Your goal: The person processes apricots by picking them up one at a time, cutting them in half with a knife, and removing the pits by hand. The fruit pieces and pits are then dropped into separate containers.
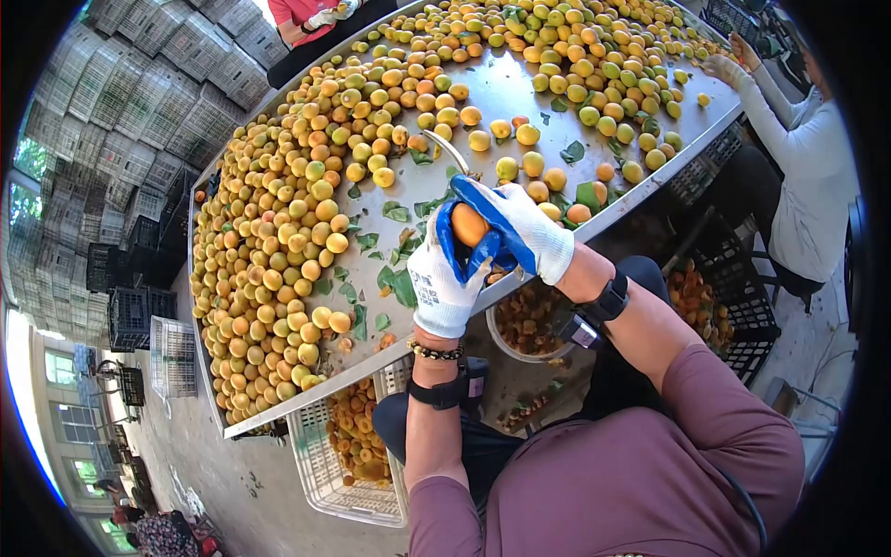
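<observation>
Close over the table's near edge, my two hands meet around an orange apricot (470,224). My left hand (436,271), in a white glove with blue-coated fingers, is closed around the fruit from the left and below. My right hand (527,226), gloved the same way, is wrapped around a knife with a thin curved blade (445,147). Its blade sticks out beyond the fingers, pointing away over the table, while the handle is hidden in the glove. The right fingers also reach over the apricot's right side. Loose green leaves (401,286) lie on the metal just left of my hands.
Heaps of apricots (269,251) cover much of the metal table (497,79). Below its edge are a white crate (348,506) of fruit, a bucket (527,357) of fruit pieces and a black crate (733,288). A co-worker (807,176) sits at right; another person (316,23) stands across.
</observation>
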Tool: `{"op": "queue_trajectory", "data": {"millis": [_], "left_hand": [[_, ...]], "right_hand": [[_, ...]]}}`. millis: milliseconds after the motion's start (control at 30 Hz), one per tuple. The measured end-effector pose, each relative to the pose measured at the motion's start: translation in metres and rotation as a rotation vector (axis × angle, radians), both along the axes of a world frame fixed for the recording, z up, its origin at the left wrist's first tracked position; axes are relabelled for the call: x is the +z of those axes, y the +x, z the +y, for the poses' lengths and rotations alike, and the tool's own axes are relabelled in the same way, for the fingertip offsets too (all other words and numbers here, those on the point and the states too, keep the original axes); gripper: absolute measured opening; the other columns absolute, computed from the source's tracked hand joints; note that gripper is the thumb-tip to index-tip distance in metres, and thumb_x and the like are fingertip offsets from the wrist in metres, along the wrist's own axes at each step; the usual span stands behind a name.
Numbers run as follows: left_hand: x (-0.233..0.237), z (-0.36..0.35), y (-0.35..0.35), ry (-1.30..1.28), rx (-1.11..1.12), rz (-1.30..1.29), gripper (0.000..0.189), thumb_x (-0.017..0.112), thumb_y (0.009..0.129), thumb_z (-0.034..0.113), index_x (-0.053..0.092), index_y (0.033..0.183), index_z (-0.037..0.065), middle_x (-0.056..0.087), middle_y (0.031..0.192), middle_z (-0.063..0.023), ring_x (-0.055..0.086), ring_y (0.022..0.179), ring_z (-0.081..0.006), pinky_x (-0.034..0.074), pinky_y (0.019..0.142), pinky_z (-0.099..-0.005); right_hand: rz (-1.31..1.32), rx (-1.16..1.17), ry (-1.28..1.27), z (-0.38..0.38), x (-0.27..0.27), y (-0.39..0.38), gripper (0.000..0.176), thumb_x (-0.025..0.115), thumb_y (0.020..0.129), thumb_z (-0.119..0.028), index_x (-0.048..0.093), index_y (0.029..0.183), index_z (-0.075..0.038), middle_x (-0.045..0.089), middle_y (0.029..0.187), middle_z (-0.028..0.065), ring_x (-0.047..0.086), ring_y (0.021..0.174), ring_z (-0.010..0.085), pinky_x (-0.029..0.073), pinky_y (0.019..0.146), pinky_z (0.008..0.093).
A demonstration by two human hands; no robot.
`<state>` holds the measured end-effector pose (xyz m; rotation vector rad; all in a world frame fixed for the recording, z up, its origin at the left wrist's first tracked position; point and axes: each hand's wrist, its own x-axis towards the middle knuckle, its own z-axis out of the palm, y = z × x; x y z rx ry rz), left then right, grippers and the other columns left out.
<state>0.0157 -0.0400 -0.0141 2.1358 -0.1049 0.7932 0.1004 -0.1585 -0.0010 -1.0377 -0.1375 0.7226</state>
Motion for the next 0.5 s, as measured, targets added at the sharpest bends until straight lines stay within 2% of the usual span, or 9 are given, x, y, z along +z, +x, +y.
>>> {"op": "queue_trajectory", "data": {"millis": [100, 333, 400, 500], "left_hand": [[-0.005, -0.003, 0.0, -0.007, 0.038, -0.019, 0.058, 0.075, 0.083, 0.031, 0.052, 0.125, -0.001, 0.067, 0.103, -0.0208, 0.069, 0.087, -0.0363, 0.055, 0.076, -0.0383], [-0.01, -0.016, 0.005, -0.036, 0.111, -0.14, 0.05, 0.07, 0.087, 0.027, 0.054, 0.125, -0.003, 0.068, 0.102, -0.022, 0.07, 0.087, -0.0373, 0.055, 0.077, -0.0382], [-0.009, -0.02, 0.008, -0.119, 0.129, -0.143, 0.043, 0.064, 0.094, 0.03, 0.057, 0.12, -0.003, 0.07, 0.099, -0.015, 0.068, 0.089, -0.0206, 0.053, 0.082, -0.0311], [-0.008, -0.026, 0.01, -0.181, 0.166, -0.156, 0.041, 0.06, 0.098, 0.031, 0.058, 0.119, -0.003, 0.069, 0.1, -0.0116, 0.065, 0.092, -0.016, 0.051, 0.084, -0.0286]], "right_hand": [[-0.014, 0.017, 0.016, 0.0, -0.004, 0.0, 0.041, 0.064, 0.094, -0.042, 0.066, 0.092, -0.001, 0.062, 0.075, 0.0002, 0.057, 0.056, 0.0049, 0.043, 0.045, 0.0196], [0.04, -0.102, 0.088, 0.0, 0.003, -0.008, 0.037, 0.066, 0.093, -0.039, 0.066, 0.093, -0.002, 0.064, 0.08, 0.0008, 0.059, 0.062, 0.0055, 0.047, 0.051, 0.0203], [0.045, -0.093, 0.089, 0.0, 0.0, -0.007, 0.036, 0.067, 0.093, -0.038, 0.066, 0.093, -0.002, 0.064, 0.081, 0.0006, 0.059, 0.063, 0.0054, 0.048, 0.053, 0.0206], [0.101, -0.144, 0.147, 0.004, -0.002, -0.011, 0.032, 0.067, 0.094, -0.035, 0.066, 0.09, -0.003, 0.064, 0.079, -0.0012, 0.058, 0.063, 0.0044, 0.047, 0.055, 0.0198]]}}
